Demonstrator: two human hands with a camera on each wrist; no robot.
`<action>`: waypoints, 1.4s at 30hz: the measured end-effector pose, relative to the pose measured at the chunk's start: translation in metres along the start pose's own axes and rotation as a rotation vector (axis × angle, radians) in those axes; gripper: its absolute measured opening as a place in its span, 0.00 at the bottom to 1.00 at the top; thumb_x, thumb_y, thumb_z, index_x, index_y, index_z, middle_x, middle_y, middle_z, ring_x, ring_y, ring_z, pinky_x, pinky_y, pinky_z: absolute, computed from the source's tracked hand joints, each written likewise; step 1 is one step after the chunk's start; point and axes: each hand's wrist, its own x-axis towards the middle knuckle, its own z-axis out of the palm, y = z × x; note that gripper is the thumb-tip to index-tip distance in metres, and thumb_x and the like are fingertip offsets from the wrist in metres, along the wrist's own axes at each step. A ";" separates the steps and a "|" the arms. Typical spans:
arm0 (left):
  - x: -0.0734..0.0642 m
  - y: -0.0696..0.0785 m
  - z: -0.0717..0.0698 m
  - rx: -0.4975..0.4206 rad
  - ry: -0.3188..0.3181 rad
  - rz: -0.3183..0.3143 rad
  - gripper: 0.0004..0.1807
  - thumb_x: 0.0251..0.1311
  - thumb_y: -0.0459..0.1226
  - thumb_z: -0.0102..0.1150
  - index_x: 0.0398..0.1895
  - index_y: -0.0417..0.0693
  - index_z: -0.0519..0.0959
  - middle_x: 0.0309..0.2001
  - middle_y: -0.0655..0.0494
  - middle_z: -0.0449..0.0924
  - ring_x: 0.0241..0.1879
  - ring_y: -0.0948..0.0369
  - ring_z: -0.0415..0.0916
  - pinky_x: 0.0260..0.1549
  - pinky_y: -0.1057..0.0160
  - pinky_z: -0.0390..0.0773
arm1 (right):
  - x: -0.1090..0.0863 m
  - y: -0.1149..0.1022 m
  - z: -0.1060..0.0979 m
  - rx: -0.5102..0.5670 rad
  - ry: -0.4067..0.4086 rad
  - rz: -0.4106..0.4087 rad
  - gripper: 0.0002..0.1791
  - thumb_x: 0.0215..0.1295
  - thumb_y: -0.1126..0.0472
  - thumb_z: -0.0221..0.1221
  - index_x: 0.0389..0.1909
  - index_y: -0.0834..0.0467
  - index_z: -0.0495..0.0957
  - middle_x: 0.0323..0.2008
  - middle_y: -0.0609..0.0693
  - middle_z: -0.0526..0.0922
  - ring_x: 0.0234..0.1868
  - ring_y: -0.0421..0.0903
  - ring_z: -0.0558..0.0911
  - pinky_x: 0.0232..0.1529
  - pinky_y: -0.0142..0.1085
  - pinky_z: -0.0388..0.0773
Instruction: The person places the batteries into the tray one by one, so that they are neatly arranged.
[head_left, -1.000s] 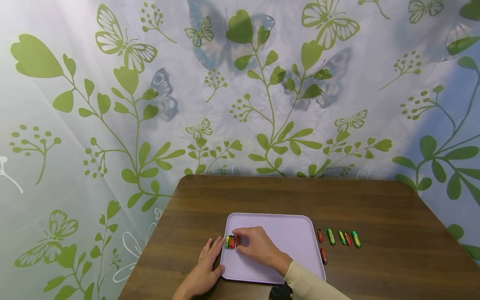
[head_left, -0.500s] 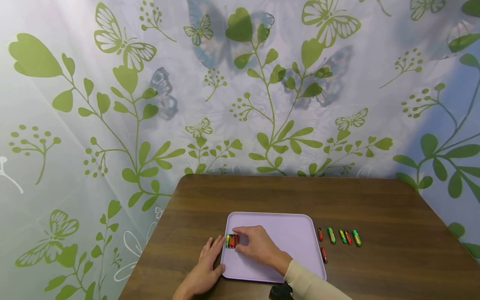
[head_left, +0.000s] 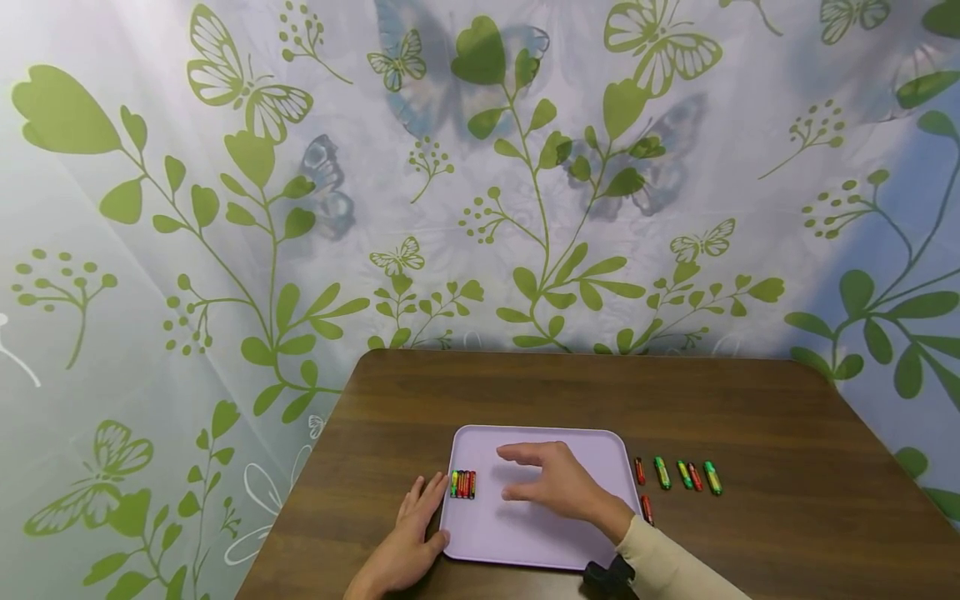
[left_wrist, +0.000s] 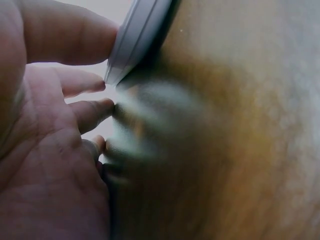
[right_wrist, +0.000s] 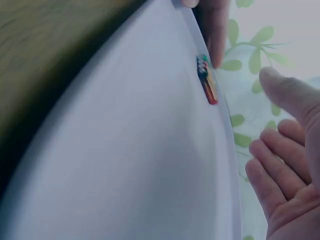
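Right-hand forearm and sleeve (head_left: 671, 558) run off the lower frame edge; a dark object (head_left: 609, 577) beneath that wrist is also cut off, identity unclear. Left wrist view: table surface blurred; finger contact beyond the thumb cannot be confirmed.

Right hand (head_left: 558, 483): thumb and index well apart, nothing between them, above the lilac tray (head_left: 487, 537). Left hand (head_left: 405, 537): fingers extended along the tray edge, thumb at the rim, nothing held.

Tray contents: one row of batteries (head_left: 463, 484), side by side, just right of the left fingertips and left of the right-hand gap. Apparently four, one green and the others red; labels illegible. Outside the tray, beyond the right wrist, six loose batteries (head_left: 662, 473) on the table (head_left: 787, 433), red and green mixed.

Right wrist view adds the right palm and curved tray rim; the loose batteries appear only in the head view.
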 end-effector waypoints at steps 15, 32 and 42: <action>0.000 -0.001 -0.001 -0.014 -0.014 -0.015 0.44 0.70 0.29 0.62 0.88 0.39 0.57 0.88 0.33 0.50 0.86 0.27 0.28 0.77 0.19 0.27 | -0.050 0.015 -0.057 0.176 -0.048 0.055 0.34 0.60 0.60 0.81 0.68 0.60 0.84 0.64 0.60 0.88 0.65 0.51 0.88 0.65 0.39 0.86; 0.000 0.001 -0.001 -0.018 -0.012 -0.004 0.44 0.69 0.28 0.61 0.87 0.37 0.57 0.87 0.31 0.50 0.86 0.25 0.29 0.76 0.18 0.27 | -0.124 0.042 -0.115 0.053 0.039 0.026 0.32 0.59 0.62 0.80 0.65 0.62 0.85 0.60 0.64 0.90 0.62 0.35 0.88 0.58 0.26 0.85; 0.001 0.000 -0.002 -0.009 -0.008 -0.009 0.44 0.70 0.29 0.62 0.87 0.39 0.58 0.87 0.33 0.50 0.86 0.26 0.30 0.76 0.17 0.28 | -0.151 0.052 -0.135 -0.024 0.038 0.100 0.31 0.63 0.57 0.79 0.66 0.61 0.84 0.61 0.60 0.90 0.59 0.36 0.89 0.55 0.24 0.85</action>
